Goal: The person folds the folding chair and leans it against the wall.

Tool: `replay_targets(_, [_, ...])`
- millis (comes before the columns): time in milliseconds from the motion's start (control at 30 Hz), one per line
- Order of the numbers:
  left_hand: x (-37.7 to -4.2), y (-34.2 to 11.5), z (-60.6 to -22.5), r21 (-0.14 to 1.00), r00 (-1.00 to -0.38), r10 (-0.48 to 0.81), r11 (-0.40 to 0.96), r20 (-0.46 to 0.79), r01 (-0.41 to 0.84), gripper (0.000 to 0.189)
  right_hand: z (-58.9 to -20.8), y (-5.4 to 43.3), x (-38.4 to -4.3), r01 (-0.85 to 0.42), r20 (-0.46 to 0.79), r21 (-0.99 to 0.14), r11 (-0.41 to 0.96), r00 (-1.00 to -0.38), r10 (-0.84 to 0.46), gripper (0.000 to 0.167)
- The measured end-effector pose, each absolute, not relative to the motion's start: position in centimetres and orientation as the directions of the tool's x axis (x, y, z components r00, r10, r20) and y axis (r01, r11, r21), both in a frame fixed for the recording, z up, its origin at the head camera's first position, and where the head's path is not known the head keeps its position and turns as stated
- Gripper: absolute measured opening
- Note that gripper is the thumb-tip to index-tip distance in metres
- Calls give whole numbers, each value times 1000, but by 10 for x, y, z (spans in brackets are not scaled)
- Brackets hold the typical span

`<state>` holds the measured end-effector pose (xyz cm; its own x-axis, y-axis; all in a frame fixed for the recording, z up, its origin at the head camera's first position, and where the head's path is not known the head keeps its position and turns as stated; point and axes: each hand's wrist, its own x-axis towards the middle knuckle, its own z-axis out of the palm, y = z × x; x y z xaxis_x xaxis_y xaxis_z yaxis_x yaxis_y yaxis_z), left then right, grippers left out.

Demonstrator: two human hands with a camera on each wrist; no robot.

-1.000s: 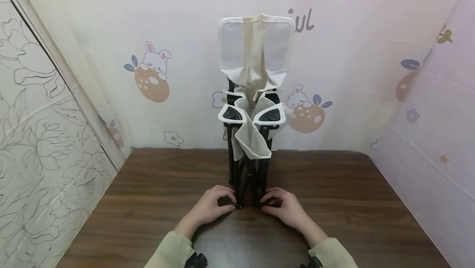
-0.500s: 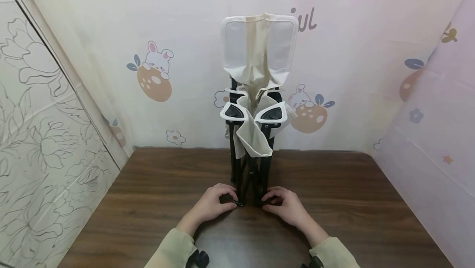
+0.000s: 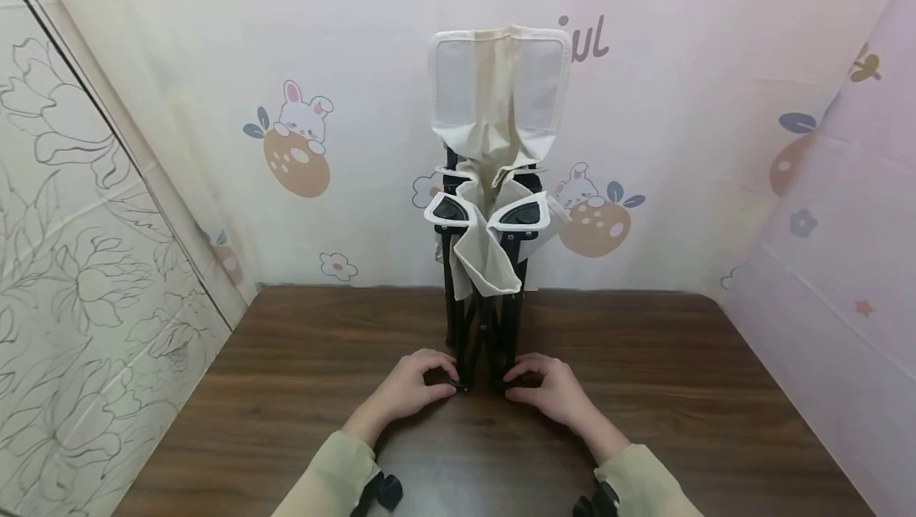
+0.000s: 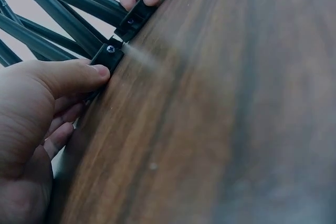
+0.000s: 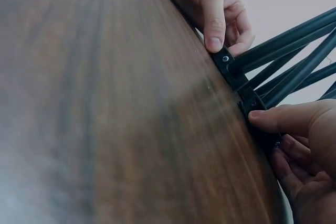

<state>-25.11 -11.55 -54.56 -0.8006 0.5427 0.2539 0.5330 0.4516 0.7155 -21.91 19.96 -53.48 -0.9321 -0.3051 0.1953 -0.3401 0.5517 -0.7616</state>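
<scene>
A folded camping chair with cream fabric and black tube legs stands upright on the dark wooden table. At its front left foot, my left hand pinches the black plastic piece between thumb and fingers. The right hand holds the front right foot likewise, its thumb on the near face. Both front feet sit close together in the wrist views. Some of the fingertips are hidden behind the feet. Grey mesh panels show on the upright backrest.
Behind the table hangs a pale cloth printed with rabbits and fruit. Another cloth hangs at the right, and a flower-patterned panel stands at the left. A black strap is on the left wrist.
The chair's front feet and both hands have shifted slightly away from me, toward the back of the table. The front fabric sits a little higher in view. Both holds stay the same.
</scene>
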Motion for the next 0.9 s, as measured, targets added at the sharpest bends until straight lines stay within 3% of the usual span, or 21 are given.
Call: replay_targets(900, [-282,-110,-544,750,-810,545,440,215,495,10,-533,203,-248,-251,128,-813,525,-957,-259,16])
